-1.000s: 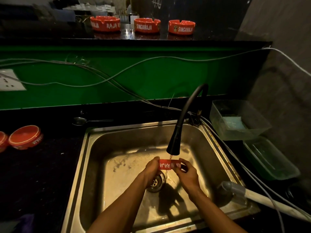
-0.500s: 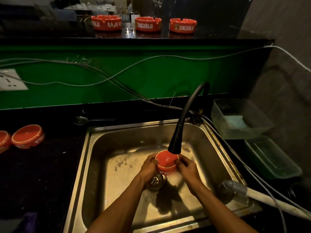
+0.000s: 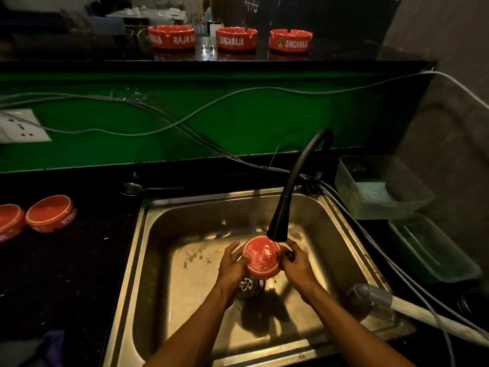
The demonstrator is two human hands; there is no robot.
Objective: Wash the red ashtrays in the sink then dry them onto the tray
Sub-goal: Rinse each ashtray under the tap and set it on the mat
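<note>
1. Ashtray (image 3: pixel 261 256): we hold it over the drain (image 3: pixel 247 285) in the sink (image 3: pixel 185 300), flat base turned up toward us, just under the tap (image 3: pixel 277 229).
2. Left hand (image 3: pixel 232 263): fingers curled round the ashtray's left rim, thumb on the base.
3. Right hand (image 3: pixel 297 266): fingers curled round the right rim, gripping it.
4. Step in hand, as we judge it: rinsing the underside. We do well to turn the ashtray slowly under the stream, rub the base with the thumbs, then flip it for the notched rim. It is wet, so both hands should stay on it.
5. Edges: the tap head sits almost against the ashtray's far rim; lifting straight up risks a knock. We should draw it toward us first.
6. Open room: bare sink floor to the left and nearer us.
7. Washed stock: two ashtrays face down on the left counter (image 3: pixel 50 213); the tray we cannot identify.
8. Pending: three ashtrays on the shelf (image 3: pixel 235 38).
</note>
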